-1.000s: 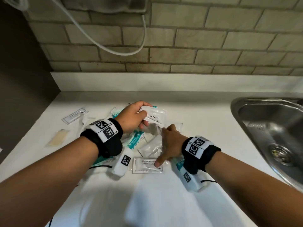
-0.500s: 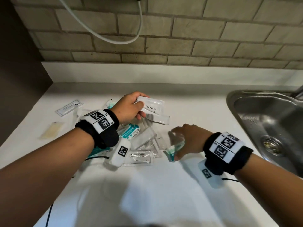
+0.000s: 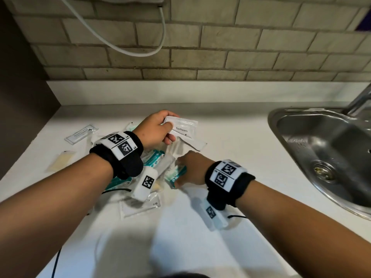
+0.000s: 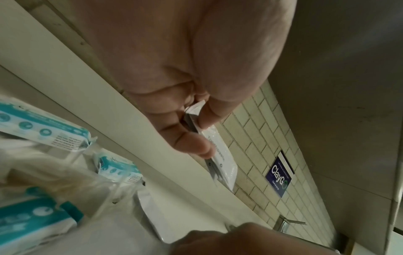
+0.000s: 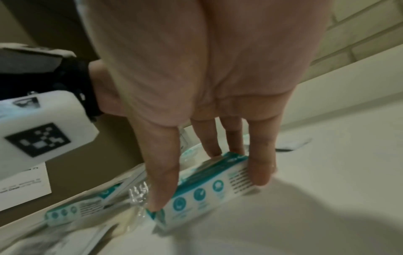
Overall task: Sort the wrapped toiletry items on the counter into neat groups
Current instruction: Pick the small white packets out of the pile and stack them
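My left hand (image 3: 169, 131) hovers above the back of the pile and pinches white packets marked "Toothpaste" (image 3: 183, 128) by one end; the left wrist view shows thumb and fingers clamped on the thin stack (image 4: 221, 158). My right hand (image 3: 181, 176) is low at the pile's right edge, thumb on one side and fingers (image 5: 260, 169) on the other of a teal-and-white wrapped pack (image 5: 202, 193) lying on the counter. Another white packet (image 3: 193, 145) lies just beyond the right hand. More teal packs (image 3: 153, 157) and clear wrappers fill the heap between my wrists.
A clear sachet with print (image 3: 81, 133) and a yellowish sachet (image 3: 60, 160) lie apart at the left. A flat clear sachet (image 3: 140, 206) sits at the pile's near edge. The steel sink (image 3: 321, 147) and tap (image 3: 359, 99) are to the right. The brick wall stands behind.
My right hand left the pile's middle, drew a teal pack out to the right, then came back left against the pile's edge. The left hand kept hold of the toothpaste packets.
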### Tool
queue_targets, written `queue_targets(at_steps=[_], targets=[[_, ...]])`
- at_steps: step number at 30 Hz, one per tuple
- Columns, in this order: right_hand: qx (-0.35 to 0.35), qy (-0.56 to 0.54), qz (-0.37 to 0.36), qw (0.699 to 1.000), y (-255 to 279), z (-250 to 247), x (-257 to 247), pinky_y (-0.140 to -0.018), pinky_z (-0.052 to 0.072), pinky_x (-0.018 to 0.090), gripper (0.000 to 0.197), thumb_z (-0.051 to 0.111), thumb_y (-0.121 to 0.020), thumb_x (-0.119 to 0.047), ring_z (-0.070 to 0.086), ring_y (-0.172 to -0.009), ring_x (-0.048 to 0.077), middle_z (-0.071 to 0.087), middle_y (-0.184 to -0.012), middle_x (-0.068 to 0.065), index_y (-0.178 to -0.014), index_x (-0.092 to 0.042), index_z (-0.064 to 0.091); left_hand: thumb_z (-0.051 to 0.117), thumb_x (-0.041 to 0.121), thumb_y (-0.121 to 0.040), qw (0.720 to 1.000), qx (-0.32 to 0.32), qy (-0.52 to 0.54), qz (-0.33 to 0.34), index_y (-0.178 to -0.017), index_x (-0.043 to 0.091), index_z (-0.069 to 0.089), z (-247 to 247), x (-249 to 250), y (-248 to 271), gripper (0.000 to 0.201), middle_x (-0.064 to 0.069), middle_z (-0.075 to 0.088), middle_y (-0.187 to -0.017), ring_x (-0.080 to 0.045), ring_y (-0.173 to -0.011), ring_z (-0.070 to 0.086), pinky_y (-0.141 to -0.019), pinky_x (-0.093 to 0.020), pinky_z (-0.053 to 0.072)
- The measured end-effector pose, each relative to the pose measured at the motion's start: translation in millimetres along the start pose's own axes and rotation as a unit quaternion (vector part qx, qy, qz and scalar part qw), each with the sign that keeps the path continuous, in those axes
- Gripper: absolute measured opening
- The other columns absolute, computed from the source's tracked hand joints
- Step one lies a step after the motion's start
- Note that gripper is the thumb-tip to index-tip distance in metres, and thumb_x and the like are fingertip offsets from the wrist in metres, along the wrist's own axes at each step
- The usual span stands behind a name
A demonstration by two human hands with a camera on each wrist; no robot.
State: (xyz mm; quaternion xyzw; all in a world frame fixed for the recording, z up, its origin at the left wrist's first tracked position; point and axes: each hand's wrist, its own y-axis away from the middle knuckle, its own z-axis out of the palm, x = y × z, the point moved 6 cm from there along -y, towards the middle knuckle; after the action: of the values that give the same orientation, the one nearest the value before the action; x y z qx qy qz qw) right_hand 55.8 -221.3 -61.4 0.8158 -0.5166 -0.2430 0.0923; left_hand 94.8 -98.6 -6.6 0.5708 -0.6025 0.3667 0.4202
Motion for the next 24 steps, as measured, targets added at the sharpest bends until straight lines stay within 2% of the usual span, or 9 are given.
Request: queue_targets(at_steps=[2, 5, 9, 11, 14, 17, 20, 22, 24], targets=[[-0.002, 0.012, -0.011, 1.0, -6.2, 0.8, -10.5, -0.086, 0.055, 0.039, 0.049, 0.077, -0.069, -0.048, 0.064, -0.092, 0.026, 0.067, -0.101, 0.005, -0.101, -0.013, 0.067, 0.039, 0.005, -0.098, 1.0, 0.005, -0.004, 0.001, -0.114, 0.017, 0.057, -2.5, 1.9, -0.7, 0.027, -0.028, 0.068, -0.1, -0.032, -0.075, 0.061, -0.072, -0.038, 0.051], [-0.017, 0.016, -0.026, 0.999, -7.8, -0.1, -12.2, -0.087, 0.053, 0.038, 0.052, 0.075, -0.072, -0.049, 0.062, -0.096, 0.027, 0.067, -0.105, 0.006, -0.107, -0.013, 0.062, 0.039, 0.005, -0.098, 1.0, 0.009, -0.005, -0.002, -0.115, 0.016, 0.056, -2.2, 5.1, -0.8, 0.027, -0.027, 0.068, -0.101, -0.032, -0.075, 0.061, -0.074, -0.04, 0.052], [0.008, -0.053, -0.01, 0.999, 2.9, -17.2, 18.9, -0.101, 0.045, 0.032, 0.073, 0.074, -0.074, -0.052, 0.057, -0.12, 0.022, 0.059, -0.132, -0.001, -0.134, -0.018, 0.052, 0.039, 0.004, -0.098, 1.0, 0.007, -0.006, -0.009, -0.114, 0.017, 0.056, 7.1, 9.6, -5.2, 0.026, -0.024, 0.069, -0.102, -0.031, -0.076, 0.062, -0.073, -0.041, 0.053], [0.042, -0.081, 0.025, 0.996, 9.8, -37.7, 46.3, -0.102, 0.041, 0.031, 0.08, 0.073, -0.075, -0.053, 0.052, -0.127, 0.02, 0.053, -0.14, -0.001, -0.141, -0.018, 0.045, 0.038, 0.003, -0.099, 1.0, 0.004, -0.006, -0.016, -0.116, 0.014, 0.054, 16.6, 11.5, -9.3, 0.027, -0.023, 0.068, -0.102, -0.031, -0.076, 0.062, -0.072, -0.04, 0.054], [0.108, -0.136, 0.055, 0.983, 17.3, -70.3, 87.3, -0.101, 0.042, 0.032, 0.101, 0.082, -0.069, -0.046, 0.052, -0.125, 0.024, 0.044, -0.146, 0.006, -0.149, -0.017, 0.027, 0.038, 0.002, -0.099, 1.0, -0.005, -0.009, -0.026, -0.119, 0.011, 0.054, 38.8, 11.9, -17.3, 0.027, -0.022, 0.068, -0.098, -0.025, -0.072, 0.062, -0.066, -0.034, 0.054], [0.146, -0.167, 0.008, 0.975, 14.7, -89.4, 105.9, -0.093, 0.048, 0.033, 0.114, 0.09, -0.061, -0.031, 0.06, -0.111, 0.026, 0.039, -0.145, 0.008, -0.15, -0.022, 0.019, 0.039, 0.004, -0.099, 0.999, -0.017, -0.009, -0.036, -0.119, 0.017, 0.053, 67.1, 13.3, -30.4, 0.028, -0.022, 0.07, -0.094, -0.024, -0.068, 0.063, -0.069, -0.037, 0.055], [0.168, -0.144, -0.031, 0.975, 1.8, -100.5, 117.9, -0.078, 0.043, 0.023, 0.091, 0.086, -0.067, -0.016, 0.057, -0.084, 0.018, 0.047, -0.132, 0.009, -0.142, -0.02, 0.036, 0.038, 0.006, -0.098, 0.998, -0.015, -0.017, -0.058, -0.119, 0.018, 0.051, 93.9, 15.1, -49.8, 0.027, -0.016, 0.07, -0.083, -0.024, -0.062, 0.064, -0.071, -0.042, 0.056], [0.19, -0.112, -0.023, 0.975, -9.7, -107.4, 131.8, -0.075, 0.037, 0.019, 0.068, 0.08, -0.072, -0.013, 0.05, -0.081, 0.016, 0.052, -0.124, 0.011, -0.132, -0.016, 0.049, 0.037, 0.005, -0.097, 0.997, -0.009, -0.018, -0.071, -0.12, 0.014, 0.051, 107.9, 16.9, -64.4, 0.028, -0.02, 0.071, -0.089, -0.029, -0.067, 0.066, -0.073, -0.045, 0.056], [0.179, -0.096, -0.007, 0.979, -22.3, -109.3, 145.2, -0.074, 0.035, 0.02, 0.059, 0.077, -0.073, -0.013, 0.049, -0.082, 0.018, 0.054, -0.119, 0.012, -0.128, -0.015, 0.055, 0.036, 0.004, -0.096, 0.996, -0.006, -0.022, -0.089, -0.122, 0.01, 0.05, 117.5, 15.5, -77.5, 0.03, -0.023, 0.07, -0.095, -0.031, -0.069, 0.066, -0.074, -0.046, 0.056]])
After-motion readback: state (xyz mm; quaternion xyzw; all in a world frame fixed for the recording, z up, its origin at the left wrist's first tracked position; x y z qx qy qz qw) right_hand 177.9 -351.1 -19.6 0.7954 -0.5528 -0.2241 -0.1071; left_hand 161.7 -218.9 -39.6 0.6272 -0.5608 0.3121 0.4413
